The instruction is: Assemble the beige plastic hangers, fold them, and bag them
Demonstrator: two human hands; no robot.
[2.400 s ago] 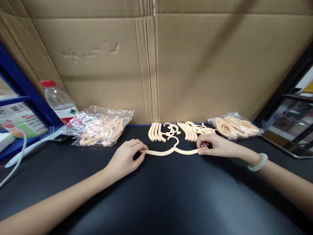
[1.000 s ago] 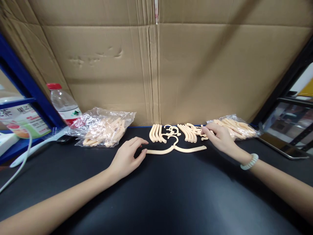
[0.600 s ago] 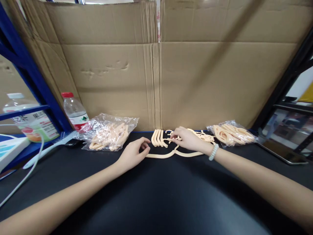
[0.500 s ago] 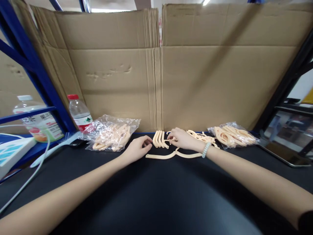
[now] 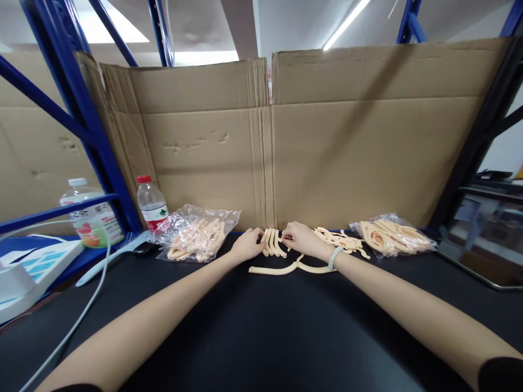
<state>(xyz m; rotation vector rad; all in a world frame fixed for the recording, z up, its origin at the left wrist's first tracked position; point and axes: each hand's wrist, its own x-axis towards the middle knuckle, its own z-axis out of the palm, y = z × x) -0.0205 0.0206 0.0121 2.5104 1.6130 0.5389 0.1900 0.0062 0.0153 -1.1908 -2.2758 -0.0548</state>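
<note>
Several pale, wood-coloured curved strips stand side by side in a row on the black tabletop. My left hand is at the row's left end, its fingers bent and thumb apart, seemingly touching the nearest strip. At the other end, my right hand has its fingers pinched around a pale curved piece, mostly hidden by the fingers. Nearer to me lies a hanger-shaped frame with two curved arms; its right tip passes by my beaded wrist. Beyond my right hand is a loose pile of pale curved pieces.
Clear plastic bags of similar pieces lie at left and right. A red-capped bottle, a larger white-capped bottle and a white cable are at left. A cardboard wall closes off the back; a dark tablet-like panel sits right.
The camera view has tilted up. My left hand has moved in to the row's left end. My right hand stays at its right end, still pinched.
</note>
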